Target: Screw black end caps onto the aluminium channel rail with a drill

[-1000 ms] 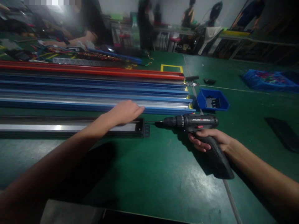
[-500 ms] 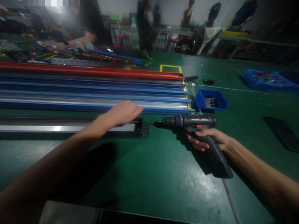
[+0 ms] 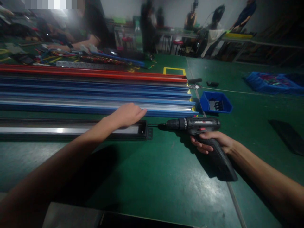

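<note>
My right hand (image 3: 211,142) is wrapped round the grip of a black cordless drill (image 3: 201,123), its index finger at the trigger. The drill lies level and points left, its thin bit meeting the end of a long black metal profile (image 3: 125,135). That end carries a black end cap with a small slotted bracket (image 3: 149,133) sticking out. Over the far side of the profile, close to the cap, my left hand (image 3: 129,114) is closed on it; most of its fingers are hidden behind the hand.
Beyond the profile lie several blue profiles (image 3: 95,98) and a red profile (image 3: 95,72). A blue bin (image 3: 216,110) with dark parts stands behind the drill. A black flat object (image 3: 287,136) lies at the right, blue trays (image 3: 261,84) farther back. Other people work in the background.
The view has shifted very slightly. Both hands, the drill and the profile hold the same positions relative to each other.
</note>
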`<state>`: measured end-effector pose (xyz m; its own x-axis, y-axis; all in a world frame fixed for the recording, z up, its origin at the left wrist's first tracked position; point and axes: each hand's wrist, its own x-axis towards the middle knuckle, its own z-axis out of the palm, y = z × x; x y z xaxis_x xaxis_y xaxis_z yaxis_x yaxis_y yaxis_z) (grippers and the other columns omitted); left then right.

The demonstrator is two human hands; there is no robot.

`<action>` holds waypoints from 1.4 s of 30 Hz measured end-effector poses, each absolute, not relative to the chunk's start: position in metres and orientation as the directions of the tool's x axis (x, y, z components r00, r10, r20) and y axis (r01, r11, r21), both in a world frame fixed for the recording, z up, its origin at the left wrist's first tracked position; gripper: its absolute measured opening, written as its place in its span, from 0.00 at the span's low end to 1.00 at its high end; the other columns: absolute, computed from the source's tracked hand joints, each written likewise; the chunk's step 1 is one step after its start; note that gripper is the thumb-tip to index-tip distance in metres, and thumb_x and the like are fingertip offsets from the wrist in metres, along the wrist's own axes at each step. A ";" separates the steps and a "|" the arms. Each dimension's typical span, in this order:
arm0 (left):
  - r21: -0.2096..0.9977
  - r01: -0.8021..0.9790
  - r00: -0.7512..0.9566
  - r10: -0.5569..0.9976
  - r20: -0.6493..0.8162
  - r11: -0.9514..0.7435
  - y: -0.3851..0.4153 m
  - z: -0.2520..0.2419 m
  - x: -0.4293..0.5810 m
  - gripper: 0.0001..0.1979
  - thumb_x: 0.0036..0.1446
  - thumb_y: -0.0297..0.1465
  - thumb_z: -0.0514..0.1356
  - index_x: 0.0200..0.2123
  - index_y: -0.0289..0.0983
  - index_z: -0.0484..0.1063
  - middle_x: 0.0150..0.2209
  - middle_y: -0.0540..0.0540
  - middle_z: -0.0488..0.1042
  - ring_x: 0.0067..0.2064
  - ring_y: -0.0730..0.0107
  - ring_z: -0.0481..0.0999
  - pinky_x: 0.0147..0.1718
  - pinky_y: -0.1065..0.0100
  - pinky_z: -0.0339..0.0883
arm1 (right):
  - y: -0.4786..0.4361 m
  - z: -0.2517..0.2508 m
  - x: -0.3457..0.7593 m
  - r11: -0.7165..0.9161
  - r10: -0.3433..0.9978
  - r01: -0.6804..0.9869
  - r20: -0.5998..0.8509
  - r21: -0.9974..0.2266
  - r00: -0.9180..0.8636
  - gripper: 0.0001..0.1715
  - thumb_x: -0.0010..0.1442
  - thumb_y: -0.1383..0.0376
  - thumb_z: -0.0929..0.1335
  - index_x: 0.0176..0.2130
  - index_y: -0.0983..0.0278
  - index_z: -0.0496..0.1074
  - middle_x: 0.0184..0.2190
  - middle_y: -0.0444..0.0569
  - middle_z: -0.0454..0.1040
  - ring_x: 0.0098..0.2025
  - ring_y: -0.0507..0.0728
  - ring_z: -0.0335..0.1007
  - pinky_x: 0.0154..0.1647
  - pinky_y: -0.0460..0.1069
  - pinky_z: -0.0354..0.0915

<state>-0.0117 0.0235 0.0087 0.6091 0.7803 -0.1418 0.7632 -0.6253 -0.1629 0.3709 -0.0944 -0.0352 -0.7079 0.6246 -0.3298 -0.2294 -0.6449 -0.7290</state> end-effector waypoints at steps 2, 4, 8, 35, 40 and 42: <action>-0.161 0.758 0.617 0.775 -0.140 -0.632 0.024 0.008 -0.012 0.33 0.76 0.43 0.39 0.47 0.38 0.83 0.36 0.37 0.84 0.38 0.53 0.81 0.34 0.61 0.64 | -0.094 -0.034 0.370 -0.648 0.620 -0.229 -0.329 -0.726 -0.712 0.15 0.67 0.63 0.72 0.46 0.75 0.77 0.33 0.49 0.73 0.21 0.45 0.59 0.30 0.43 0.71; -0.156 0.761 0.616 0.776 -0.132 -0.630 0.024 0.008 -0.012 0.34 0.76 0.43 0.38 0.47 0.37 0.83 0.35 0.36 0.84 0.38 0.52 0.81 0.34 0.60 0.64 | -0.094 -0.034 0.370 -0.651 0.621 -0.233 -0.330 -0.722 -0.711 0.15 0.67 0.64 0.72 0.46 0.75 0.78 0.33 0.50 0.73 0.21 0.45 0.60 0.30 0.43 0.71; -0.146 0.766 0.613 0.780 -0.127 -0.626 0.025 0.007 -0.013 0.34 0.76 0.44 0.38 0.45 0.37 0.84 0.35 0.36 0.84 0.37 0.54 0.81 0.35 0.60 0.64 | -0.094 -0.033 0.369 -0.653 0.628 -0.245 -0.332 -0.716 -0.704 0.15 0.66 0.64 0.73 0.46 0.76 0.79 0.33 0.50 0.74 0.21 0.45 0.60 0.29 0.44 0.71; -0.158 0.721 0.667 0.737 -0.104 -0.675 0.027 0.002 -0.017 0.32 0.76 0.41 0.38 0.46 0.37 0.83 0.35 0.37 0.83 0.37 0.56 0.82 0.33 0.62 0.64 | -0.093 -0.040 0.371 -0.658 0.625 -0.258 -0.323 -0.707 -0.711 0.15 0.67 0.63 0.73 0.46 0.75 0.78 0.34 0.50 0.75 0.21 0.45 0.63 0.30 0.44 0.72; -0.128 0.736 0.660 0.747 -0.086 -0.665 0.027 0.000 -0.017 0.34 0.76 0.42 0.37 0.46 0.37 0.83 0.35 0.36 0.84 0.38 0.52 0.82 0.33 0.60 0.65 | -0.093 -0.042 0.372 -0.655 0.631 -0.262 -0.323 -0.709 -0.706 0.15 0.68 0.63 0.73 0.47 0.74 0.79 0.34 0.49 0.75 0.21 0.44 0.63 0.29 0.43 0.72; -0.140 0.726 0.670 0.738 -0.082 -0.674 0.027 0.000 -0.018 0.34 0.76 0.42 0.37 0.47 0.37 0.83 0.35 0.36 0.83 0.38 0.51 0.82 0.33 0.60 0.65 | -0.093 -0.043 0.372 -0.647 0.629 -0.265 -0.305 -0.715 -0.715 0.15 0.68 0.63 0.73 0.47 0.75 0.79 0.34 0.49 0.75 0.21 0.44 0.63 0.29 0.43 0.72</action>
